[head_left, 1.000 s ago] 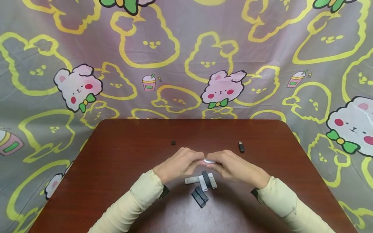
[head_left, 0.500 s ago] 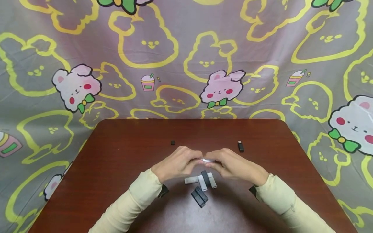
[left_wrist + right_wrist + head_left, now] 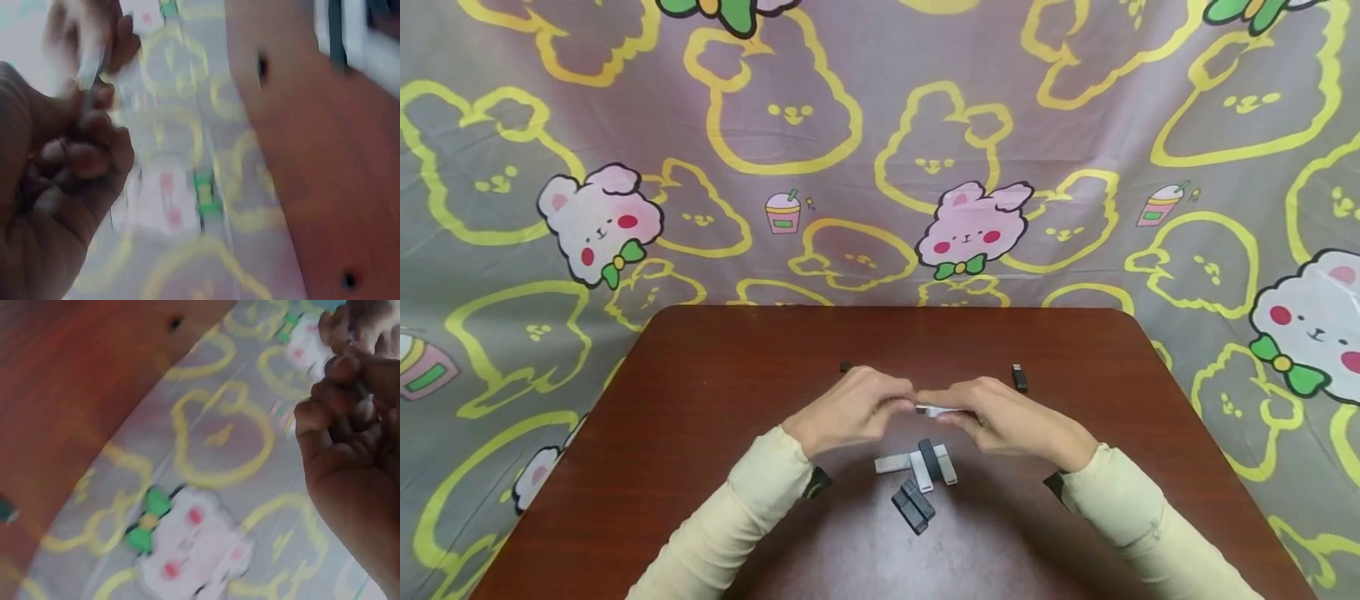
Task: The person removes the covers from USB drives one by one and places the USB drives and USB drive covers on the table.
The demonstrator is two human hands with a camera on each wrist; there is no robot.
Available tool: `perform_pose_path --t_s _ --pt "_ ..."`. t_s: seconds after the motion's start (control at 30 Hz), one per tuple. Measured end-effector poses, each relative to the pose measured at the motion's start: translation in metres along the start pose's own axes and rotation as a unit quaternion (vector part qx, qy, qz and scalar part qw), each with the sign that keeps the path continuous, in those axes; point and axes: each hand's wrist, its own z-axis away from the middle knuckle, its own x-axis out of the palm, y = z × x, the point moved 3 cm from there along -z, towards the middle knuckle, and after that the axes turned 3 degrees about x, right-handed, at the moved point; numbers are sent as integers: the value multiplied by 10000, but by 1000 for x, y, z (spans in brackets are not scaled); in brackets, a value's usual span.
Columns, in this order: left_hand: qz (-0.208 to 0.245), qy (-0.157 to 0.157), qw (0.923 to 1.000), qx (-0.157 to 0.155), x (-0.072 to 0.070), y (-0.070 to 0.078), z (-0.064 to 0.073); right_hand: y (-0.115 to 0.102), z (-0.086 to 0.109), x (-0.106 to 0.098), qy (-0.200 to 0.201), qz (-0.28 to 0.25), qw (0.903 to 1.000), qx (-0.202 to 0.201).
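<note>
My right hand [image 3: 1011, 417] pinches a white USB stick [image 3: 942, 411] over the middle of the table, its plug end toward the left. Bare metal shows at that end, right at the fingertips of my left hand [image 3: 842, 410]. The left thumb and fingers are curled tightly together around its cap, which they almost wholly hide. In the left wrist view the stick [image 3: 91, 61] is a blurred pale strip between both hands. Below the hands lie several capped sticks, among them a white one [image 3: 921, 471] and a dark one [image 3: 912, 508].
On the brown table [image 3: 737, 350], a small black cap [image 3: 846, 367] lies beyond my left hand, partly covered by it. An uncapped black USB stick [image 3: 1019, 377] lies beyond the right hand. A patterned cloth [image 3: 850, 100] hangs behind the table.
My left hand has shifted slightly left and up, and metal now shows at the white stick's left end. The things on the table have not moved.
</note>
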Motion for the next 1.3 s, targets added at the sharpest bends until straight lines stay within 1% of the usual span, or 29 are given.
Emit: perform_pose_path --t_s 0.1,0.17,0.23,0.3,0.4,0.5,0.6,0.67,0.8,0.9,0.97,1.07,1.17,1.23,1.3 --pt "-143 260 9984 -474 -15 -12 8 11 11 -15 266 179 9987 405" --pt "-203 301 9972 -658 -20 -17 9 17 15 -27 582 259 9957 669" --pt "-337 256 9967 -686 -19 -19 7 21 16 -37 923 308 9912 893" --pt "-560 236 9959 -675 -14 -18 7 25 16 -44 1152 270 9868 1104" --pt "-773 204 9925 -929 -8 -17 10 32 15 -51 1547 144 9796 1275" --pt "-1047 199 9870 -1205 -5 -17 15 41 15 -57 2069 191 9677 1425" --pt "-1410 271 9817 -1252 -3 -18 17 52 16 -62 2540 310 9498 1799" --pt "-1639 331 9784 -1216 0 -18 18 59 16 -64 2722 340 9376 2135" --pt "-1850 493 9740 -1208 5 -20 20 73 16 -66 2807 289 9168 2824" --pt "-1860 565 9728 -1263 9 -23 21 82 17 -66 2683 173 9068 3246" --pt "-1842 545 9731 -1275 11 -25 21 88 17 -65 2611 10 9006 3474" --pt "-1830 522 9739 -1241 14 -27 23 98 18 -61 2543 -291 8914 3740" --pt "-1886 564 9744 -1085 15 -28 23 110 19 -55 2458 -586 8821 3976" --pt "-1881 610 9753 -981 16 -29 23 117 20 -50 2383 -710 8783 4083" --pt "-1763 662 9781 -889 16 -29 22 124 20 -44 2323 -766 8767 4143"
